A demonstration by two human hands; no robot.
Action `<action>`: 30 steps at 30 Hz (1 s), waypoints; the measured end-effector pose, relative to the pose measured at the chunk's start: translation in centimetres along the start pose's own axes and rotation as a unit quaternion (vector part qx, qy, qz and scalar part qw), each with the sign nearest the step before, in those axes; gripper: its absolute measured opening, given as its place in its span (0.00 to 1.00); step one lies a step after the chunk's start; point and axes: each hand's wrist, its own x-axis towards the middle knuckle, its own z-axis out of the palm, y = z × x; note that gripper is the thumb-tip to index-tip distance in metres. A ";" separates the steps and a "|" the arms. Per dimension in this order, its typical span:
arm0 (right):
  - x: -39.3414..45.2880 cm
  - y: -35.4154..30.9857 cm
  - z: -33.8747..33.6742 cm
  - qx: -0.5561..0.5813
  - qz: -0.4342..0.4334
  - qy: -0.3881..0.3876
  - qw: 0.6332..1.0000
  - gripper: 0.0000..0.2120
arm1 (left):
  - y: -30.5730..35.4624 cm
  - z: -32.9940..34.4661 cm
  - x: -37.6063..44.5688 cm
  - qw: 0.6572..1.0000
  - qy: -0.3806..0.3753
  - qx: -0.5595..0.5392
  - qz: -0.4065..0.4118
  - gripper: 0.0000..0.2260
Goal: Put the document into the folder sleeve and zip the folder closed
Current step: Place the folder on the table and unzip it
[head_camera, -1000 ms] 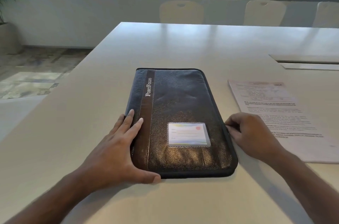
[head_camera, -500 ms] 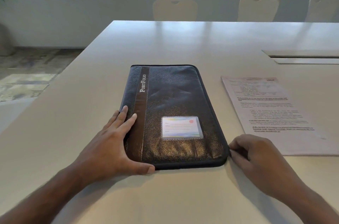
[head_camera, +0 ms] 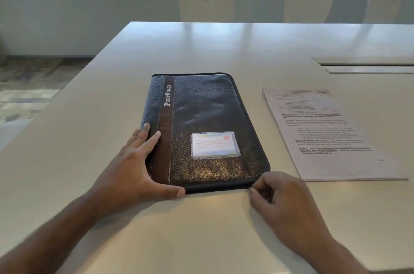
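A closed dark leather folder [head_camera: 201, 130] lies near the table's [head_camera: 89, 105] front edge. The left hand [head_camera: 136, 170] lies flat and spread on its spine; the right hand [head_camera: 284, 202] pinches its near corner. The document [head_camera: 324, 132] lies beside it.

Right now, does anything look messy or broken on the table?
No, nothing stands out. The folder lies flat and shut, and the document lies flat beside it, not yet inside. Nothing is spilled or torn.
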 end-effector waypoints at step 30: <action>-0.5 -8.1 7.2 0.015 -0.097 -0.060 0.993 0.12 | 1.0 -0.8 -4.6 0.991 0.122 -0.031 0.050 0.30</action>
